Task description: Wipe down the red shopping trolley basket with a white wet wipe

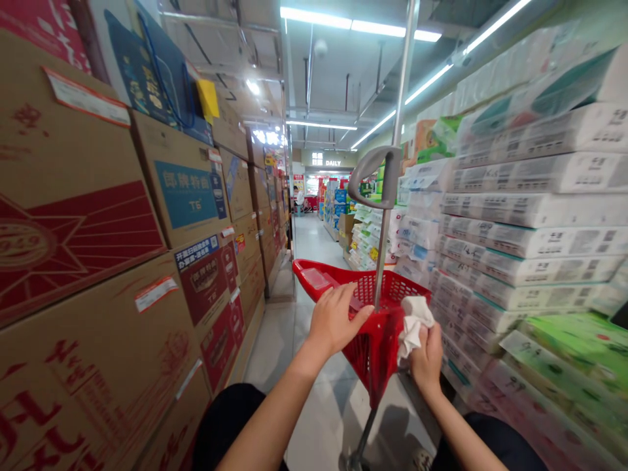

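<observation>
In front of me stands a red plastic basket (377, 340) with perforated walls, mounted on an upright metal pole (392, 242). A grey loop handle (375, 176) sits higher on that pole. My left hand (338, 317) rests on the basket's near left rim, its fingers over the edge and the thumb pointing toward the pole. On the right side, my right hand (428, 360) grips a crumpled white cloth (416, 324) against or close beside the basket's outer wall. Whether the cloth touches the wall is hard to tell.
Stacked cardboard cartons (186, 196) line the left side. White packaged paper goods (530, 216) are piled high on the right, with green packs (579, 347) lower down. A tiled aisle floor (314, 239) runs ahead, and a person (298, 198) is at its far end.
</observation>
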A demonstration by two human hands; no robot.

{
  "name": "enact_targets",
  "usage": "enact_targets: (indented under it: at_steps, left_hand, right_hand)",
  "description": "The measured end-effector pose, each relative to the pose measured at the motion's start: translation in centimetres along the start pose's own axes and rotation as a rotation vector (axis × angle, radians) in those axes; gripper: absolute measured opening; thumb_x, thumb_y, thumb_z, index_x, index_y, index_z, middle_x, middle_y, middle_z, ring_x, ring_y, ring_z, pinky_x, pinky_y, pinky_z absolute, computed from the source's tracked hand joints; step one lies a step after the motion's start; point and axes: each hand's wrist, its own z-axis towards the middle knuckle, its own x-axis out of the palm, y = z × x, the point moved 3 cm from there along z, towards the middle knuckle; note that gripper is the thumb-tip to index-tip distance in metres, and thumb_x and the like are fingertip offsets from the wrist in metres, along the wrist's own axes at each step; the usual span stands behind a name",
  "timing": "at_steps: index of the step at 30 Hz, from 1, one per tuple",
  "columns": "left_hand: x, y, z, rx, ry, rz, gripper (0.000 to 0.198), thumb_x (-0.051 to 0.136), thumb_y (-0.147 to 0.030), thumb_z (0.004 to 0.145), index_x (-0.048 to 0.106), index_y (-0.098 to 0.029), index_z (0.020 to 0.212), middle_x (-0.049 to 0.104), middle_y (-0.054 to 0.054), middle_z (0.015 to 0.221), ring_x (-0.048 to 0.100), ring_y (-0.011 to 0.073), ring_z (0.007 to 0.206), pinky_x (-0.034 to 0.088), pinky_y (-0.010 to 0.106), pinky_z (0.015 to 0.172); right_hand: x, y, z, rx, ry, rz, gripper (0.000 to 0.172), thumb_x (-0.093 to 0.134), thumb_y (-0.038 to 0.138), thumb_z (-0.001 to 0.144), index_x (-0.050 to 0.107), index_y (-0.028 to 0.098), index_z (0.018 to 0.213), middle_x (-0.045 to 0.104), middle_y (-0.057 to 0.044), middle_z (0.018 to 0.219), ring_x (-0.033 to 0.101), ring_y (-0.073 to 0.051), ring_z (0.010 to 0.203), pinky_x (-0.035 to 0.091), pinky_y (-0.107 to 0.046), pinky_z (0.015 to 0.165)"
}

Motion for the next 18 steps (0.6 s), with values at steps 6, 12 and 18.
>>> enact_targets:
  at_steps: [6, 12, 18]
  left_hand:
    - [1.2, -1.1, 0.7, -0.027, -0.005, 0.092, 0.08, 0.043, -0.059, 0.101, 0.017, -0.014, 0.161, 0.057, 0.018, 0.145, 0.059, 0.0306, 0.129, 0.045, 0.046, 0.108]
    - [0.4, 0.1, 0.5, -0.009, -0.026, 0.122, 0.086, 0.04, -0.059, 0.101, -0.002, -0.016, 0.163, 0.03, 0.018, 0.164, 0.045, 0.0306, 0.143, 0.044, 0.044, 0.109]
    - [-0.2, 0.8, 0.3, -0.001, -0.012, 0.118, 0.084, 0.042, -0.057, 0.101, 0.0, -0.021, 0.163, 0.035, 0.016, 0.162, 0.048, 0.0297, 0.142, 0.046, 0.042, 0.108]
  right_hand:
    - [5.6, 7.8, 4.9, -0.172, 0.296, 0.159, 0.057, 0.032, 0.046, 0.104, 0.03, 0.025, 0.157, 0.044, -0.013, 0.157, 0.047, -0.028, 0.141, 0.044, -0.046, 0.11]
    - [8.8, 6.3, 2.0, -0.155, 0.327, 0.034, 0.059, 0.038, 0.045, 0.102, 0.028, 0.022, 0.156, 0.061, -0.017, 0.137, 0.066, -0.032, 0.117, 0.057, -0.046, 0.089]
    - [6.9, 4.1, 0.4, -0.253, 0.369, -0.023, 0.046, 0.039, 0.043, 0.102, 0.047, 0.024, 0.143, 0.066, -0.013, 0.128, 0.065, -0.03, 0.114, 0.053, -0.049, 0.096]
